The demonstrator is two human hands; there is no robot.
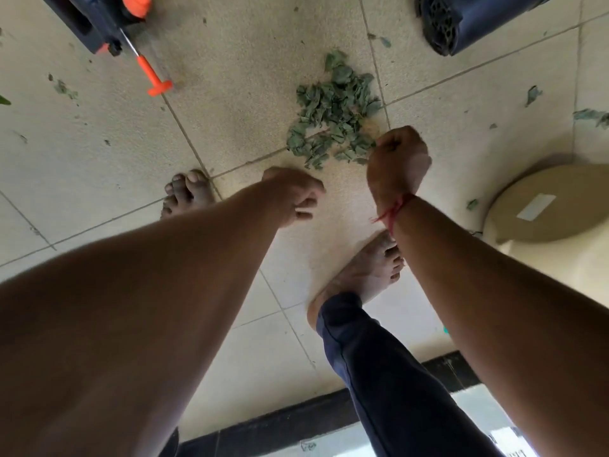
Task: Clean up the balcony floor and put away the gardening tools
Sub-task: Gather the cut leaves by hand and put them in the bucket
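— Where to find the leaf pile [333, 117]?
— Heaped on the floor [131, 166] toward its far edge, straddling a grout line, just beyond both hands.
— And the right hand [397, 159]?
— Clenched at the pile's near right edge, fingers curled around a few leaves. Red thread [392, 211] tied at the wrist.
— The left hand [293, 196]?
— Hanging loosely curled just short of the pile, gripping nothing, apart from the leaves.
— Anything else down there?
— Stray leaf bits [532, 94] scattered over the tiles toward both side edges. Near the far left corner, a dark sprayer [99, 24] with an orange cap, and its orange pump handle [155, 77] pointing inward. At the far right corner, a dark pot [478, 18] showing its perforated base. By the right edge, a beige round tub [540, 206]. Planted bare on the tiles: a left foot [188, 192] beside the left hand, a right foot [365, 268] under the right forearm.
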